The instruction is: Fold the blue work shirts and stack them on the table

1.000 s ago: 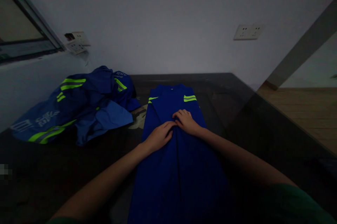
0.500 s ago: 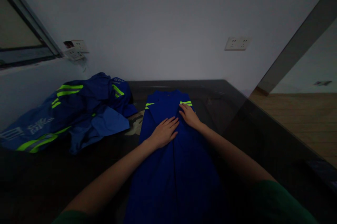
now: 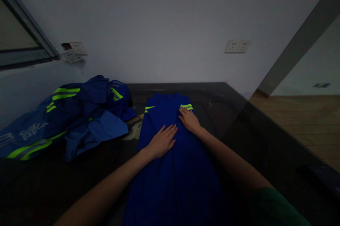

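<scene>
A blue work jacket (image 3: 170, 180) with yellow-green reflective bands lies lengthwise before me, its sides folded inward and its collar end toward the wall. Flat on its middle rests my left hand (image 3: 162, 142), fingers stretched out and holding nothing. Farther up and to the right, my right hand (image 3: 189, 120) lies open on the cloth, its fingertips beside the reflective band on that side. The jacket's near end fades into shadow at the bottom of the view.
A heap of blue garments (image 3: 87, 102) with reflective strips sits on the dark tabletop (image 3: 212, 95) at the left. Some camouflage cloth (image 3: 135, 127) shows beside the jacket. A dark flat object (image 3: 324, 176) lies at the right edge. Wall sockets (image 3: 237, 46) are behind.
My left hand has slid slightly down the jacket toward me. My right hand stays near the reflective band, and the whole view has shifted a little.
</scene>
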A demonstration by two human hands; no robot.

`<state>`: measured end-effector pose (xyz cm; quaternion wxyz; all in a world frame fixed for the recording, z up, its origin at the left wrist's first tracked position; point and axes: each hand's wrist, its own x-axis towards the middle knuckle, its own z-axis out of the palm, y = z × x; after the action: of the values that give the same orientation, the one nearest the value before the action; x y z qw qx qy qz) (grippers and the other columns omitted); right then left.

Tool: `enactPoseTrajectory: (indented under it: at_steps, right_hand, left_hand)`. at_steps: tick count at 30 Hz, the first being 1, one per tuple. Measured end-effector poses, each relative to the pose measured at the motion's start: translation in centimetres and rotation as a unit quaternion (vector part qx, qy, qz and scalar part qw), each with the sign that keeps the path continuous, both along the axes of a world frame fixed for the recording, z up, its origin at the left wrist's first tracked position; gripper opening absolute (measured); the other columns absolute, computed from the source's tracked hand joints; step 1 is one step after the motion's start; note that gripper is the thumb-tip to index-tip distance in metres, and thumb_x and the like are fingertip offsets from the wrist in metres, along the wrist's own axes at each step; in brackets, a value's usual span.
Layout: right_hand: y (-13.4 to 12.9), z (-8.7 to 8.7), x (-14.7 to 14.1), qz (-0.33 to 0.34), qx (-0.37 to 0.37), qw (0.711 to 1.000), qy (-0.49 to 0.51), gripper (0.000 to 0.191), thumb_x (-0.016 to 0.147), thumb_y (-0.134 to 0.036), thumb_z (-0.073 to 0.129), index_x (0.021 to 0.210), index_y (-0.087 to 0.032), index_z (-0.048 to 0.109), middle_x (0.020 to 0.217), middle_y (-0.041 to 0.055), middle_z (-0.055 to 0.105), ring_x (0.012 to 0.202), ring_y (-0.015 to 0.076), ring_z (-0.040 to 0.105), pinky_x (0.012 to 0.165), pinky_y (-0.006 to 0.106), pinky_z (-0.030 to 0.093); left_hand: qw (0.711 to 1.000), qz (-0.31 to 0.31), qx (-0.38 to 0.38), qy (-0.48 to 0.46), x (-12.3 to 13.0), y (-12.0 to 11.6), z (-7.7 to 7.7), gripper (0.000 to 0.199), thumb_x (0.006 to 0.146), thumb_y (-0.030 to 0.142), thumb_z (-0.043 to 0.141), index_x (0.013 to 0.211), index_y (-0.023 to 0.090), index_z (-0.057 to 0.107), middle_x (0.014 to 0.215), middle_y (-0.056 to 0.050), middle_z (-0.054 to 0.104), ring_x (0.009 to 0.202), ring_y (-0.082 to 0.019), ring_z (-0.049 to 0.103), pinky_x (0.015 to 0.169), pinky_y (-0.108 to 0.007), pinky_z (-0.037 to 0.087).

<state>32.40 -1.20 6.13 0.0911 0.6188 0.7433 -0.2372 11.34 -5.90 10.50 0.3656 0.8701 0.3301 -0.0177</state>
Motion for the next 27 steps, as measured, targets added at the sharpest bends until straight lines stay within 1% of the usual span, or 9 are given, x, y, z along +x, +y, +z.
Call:
enactPoseTrajectory:
  at_steps: [3, 6, 8, 10, 12, 14, 17, 22, 27]
  right_hand:
    - [0.0, -0.4, -0.5, -0.005, -0.024, 1.0, 0.006, 0.052, 0.099, -0.037, 0.035, 0.143, -0.01, 0.041, 0.147, 0.0178, 0.04, 0.139, 0.0285, 0.034, 0.113, 0.049, 0.027]
    - [-0.2, -0.9, -0.5, -0.002, -0.017, 1.0, 0.005, 0.054, 0.099, -0.038, 0.034, 0.143, -0.008, 0.04, 0.147, 0.0188, 0.04, 0.14, 0.0292, 0.032, 0.113, 0.05, 0.026]
    - [-0.3, -0.9, -0.5, -0.007, -0.003, 1.0, 0.009, 0.053, 0.099, -0.039, 0.033, 0.143, -0.009, 0.041, 0.147, 0.0179, 0.041, 0.139, 0.0286, 0.033, 0.113, 0.049, 0.027]
    - [-0.3, -0.8, -0.5, -0.01, 0.01, 1.0, 0.015, 0.051, 0.099, -0.038, 0.034, 0.142, -0.012, 0.042, 0.146, 0.0165, 0.044, 0.138, 0.028, 0.036, 0.112, 0.049, 0.029]
    - [-0.3, -0.7, -0.5, -0.008, 0.019, 1.0, 0.022, 0.048, 0.099, -0.037, 0.035, 0.141, -0.014, 0.045, 0.144, 0.0152, 0.047, 0.136, 0.0277, 0.039, 0.111, 0.048, 0.031]
    - [-0.2, -0.5, -0.5, -0.008, 0.025, 0.999, 0.033, 0.046, 0.099, -0.034, 0.035, 0.139, -0.014, 0.048, 0.143, 0.0148, 0.048, 0.134, 0.0268, 0.041, 0.111, 0.045, 0.032]
    - [-0.2, -0.3, -0.4, -0.017, 0.029, 0.998, 0.051, 0.045, 0.099, -0.031, 0.034, 0.136, -0.011, 0.051, 0.14, 0.0152, 0.05, 0.133, 0.0245, 0.042, 0.111, 0.04, 0.032]
    - [-0.1, -0.1, -0.1, -0.013, 0.015, 0.999, 0.05, 0.044, 0.099, -0.032, 0.036, 0.134, -0.011, 0.052, 0.134, 0.0156, 0.055, 0.126, 0.0237, 0.048, 0.106, 0.037, 0.037]
    - [-0.1, -0.1, 0.0, -0.009, 0.015, 0.999, 0.045, 0.042, 0.1, -0.033, 0.036, 0.132, -0.012, 0.054, 0.129, 0.0149, 0.059, 0.121, 0.0244, 0.051, 0.102, 0.037, 0.039]
  left_hand:
    - [1.0, 0.007, -0.007, -0.002, 0.0, -0.3, -0.1, 0.051, 0.098, 0.031, 0.035, 0.146, 0.012, 0.033, 0.153, -0.014, 0.032, 0.144, -0.024, 0.026, 0.117, -0.048, 0.02]
    - [0.998, 0.036, -0.045, -0.038, -0.3, -0.2, -0.2, 0.048, 0.097, 0.031, 0.038, 0.143, 0.016, 0.039, 0.151, -0.013, 0.037, 0.142, -0.022, 0.029, 0.117, -0.049, 0.02]
    - [0.988, 0.099, -0.085, -0.08, -0.4, 0.5, -0.1, 0.041, 0.096, 0.03, 0.041, 0.135, 0.02, 0.049, 0.144, -0.01, 0.048, 0.135, -0.021, 0.041, 0.114, -0.046, 0.028]
    - [0.969, 0.192, -0.113, -0.107, -0.2, 1.8, 0.0, 0.034, 0.094, 0.028, 0.043, 0.124, 0.02, 0.058, 0.129, -0.008, 0.061, 0.121, -0.02, 0.055, 0.106, -0.04, 0.04]
    - [0.956, 0.24, -0.14, -0.09, 0.5, 3.3, 0.1, 0.03, 0.093, 0.027, 0.044, 0.114, 0.018, 0.064, 0.111, -0.008, 0.069, 0.103, -0.02, 0.063, 0.094, -0.035, 0.048]
    - [0.959, 0.219, -0.179, -0.039, 1.5, 4.8, 0.0, 0.03, 0.093, 0.029, 0.044, 0.104, 0.016, 0.069, 0.1, -0.009, 0.072, 0.092, -0.021, 0.066, 0.085, -0.033, 0.05]
    - [0.96, 0.177, -0.218, 0.015, 2.9, 6.1, -0.4, 0.026, 0.091, 0.027, 0.049, 0.093, 0.014, 0.072, 0.094, -0.01, 0.074, 0.088, -0.022, 0.068, 0.08, -0.03, 0.049]
    - [0.954, 0.159, -0.255, 0.027, 3.5, 6.8, -1.1, 0.015, 0.082, 0.019, 0.059, 0.083, 0.015, 0.072, 0.09, -0.006, 0.075, 0.084, -0.018, 0.069, 0.074, -0.023, 0.049]
    - [0.949, 0.159, -0.269, 0.031, 3.1, 7.0, -1.5, 0.013, 0.078, 0.018, 0.061, 0.084, 0.014, 0.072, 0.087, -0.005, 0.074, 0.08, -0.017, 0.068, 0.07, -0.022, 0.047]
